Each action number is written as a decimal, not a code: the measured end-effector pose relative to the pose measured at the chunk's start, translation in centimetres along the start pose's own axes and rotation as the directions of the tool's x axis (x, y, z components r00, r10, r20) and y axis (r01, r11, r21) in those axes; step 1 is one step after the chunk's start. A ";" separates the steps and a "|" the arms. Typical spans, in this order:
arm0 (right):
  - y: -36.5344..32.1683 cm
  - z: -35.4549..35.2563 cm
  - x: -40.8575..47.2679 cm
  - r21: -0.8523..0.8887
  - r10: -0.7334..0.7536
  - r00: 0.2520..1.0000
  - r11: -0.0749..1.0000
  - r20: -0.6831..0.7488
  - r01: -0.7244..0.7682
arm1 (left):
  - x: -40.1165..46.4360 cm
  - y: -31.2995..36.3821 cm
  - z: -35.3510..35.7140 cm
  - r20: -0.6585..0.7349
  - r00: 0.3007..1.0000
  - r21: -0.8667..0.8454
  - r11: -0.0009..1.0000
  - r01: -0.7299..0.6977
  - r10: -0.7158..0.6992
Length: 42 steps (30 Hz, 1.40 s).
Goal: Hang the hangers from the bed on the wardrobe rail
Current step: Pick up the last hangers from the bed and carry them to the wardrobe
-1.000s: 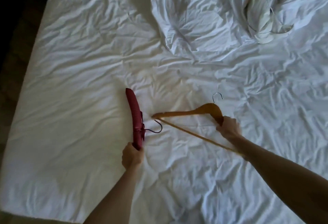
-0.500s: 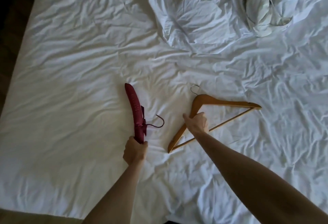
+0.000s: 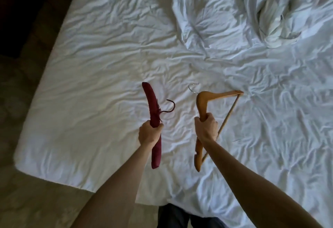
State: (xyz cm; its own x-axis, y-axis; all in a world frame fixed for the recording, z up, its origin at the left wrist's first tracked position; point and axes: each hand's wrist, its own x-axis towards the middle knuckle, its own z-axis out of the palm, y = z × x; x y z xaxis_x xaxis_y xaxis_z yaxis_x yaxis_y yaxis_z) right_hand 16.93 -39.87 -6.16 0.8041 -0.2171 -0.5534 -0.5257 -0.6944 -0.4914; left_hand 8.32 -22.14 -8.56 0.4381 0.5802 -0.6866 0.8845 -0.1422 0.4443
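Both hangers are now lifted clear above the bed (image 3: 108, 65): left hand (image 3: 149, 134) grips the red padded hanger (image 3: 150, 101), right hand (image 3: 206, 128) the wooden hanger (image 3: 202, 105), ready for carrying to the wardrobe.

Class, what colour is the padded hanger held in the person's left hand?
Dark red, as the head view shows: the padded hanger in the left hand.

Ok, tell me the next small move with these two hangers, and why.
Probably turn away from the bed toward the wardrobe, which is not in view. The left hand already grips the red hanger and the right hand the wooden hanger; no other hanger shows on the sheet.
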 end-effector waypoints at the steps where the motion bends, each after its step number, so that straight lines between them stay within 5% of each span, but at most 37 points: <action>1: -0.1 -1.2 -1.4 0.020 -0.040 0.999 0.999 0.010 0.039 | -1.4 0.5 -0.7 0.017 1.000 -0.073 0.997 0.007 -0.006; 7: -0.4 -9.0 -9.3 0.100 -0.268 0.958 0.961 0.105 0.258 | -11.4 1.3 -4.3 0.126 0.992 -0.386 0.920 0.063 -0.016; 12: -0.3 -13.4 -17.1 0.119 -0.465 0.849 0.885 0.250 0.450 | -21.1 -0.5 -7.1 0.173 0.984 -0.552 0.824 0.126 -0.034; 22: 2.2 -13.4 -33.6 0.218 -0.679 0.541 0.700 0.496 0.680 | -37.3 -11.9 -11.1 -0.052 0.979 -0.752 0.653 0.091 -0.196; 33: 3.3 -2.4 -53.5 0.186 -0.628 0.096 0.367 0.772 0.912 | -48.0 -30.6 -20.0 -0.187 0.889 -0.963 0.255 -0.082 -0.418; 42: 0.4 11.5 -71.4 0.246 -0.500 -0.050 0.334 0.865 0.910 | -49.9 -48.2 -32.5 -0.260 0.796 -0.961 0.231 -0.155 -0.546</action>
State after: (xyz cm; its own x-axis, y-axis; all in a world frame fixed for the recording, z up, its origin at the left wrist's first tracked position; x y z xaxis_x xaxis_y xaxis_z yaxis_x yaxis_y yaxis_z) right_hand -43.87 -16.72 25.38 -0.0176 0.9512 -0.3080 0.4876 -0.2608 -0.8332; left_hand -61.36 -18.15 23.03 -0.1760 0.7479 -0.6401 -0.0176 0.6477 0.7617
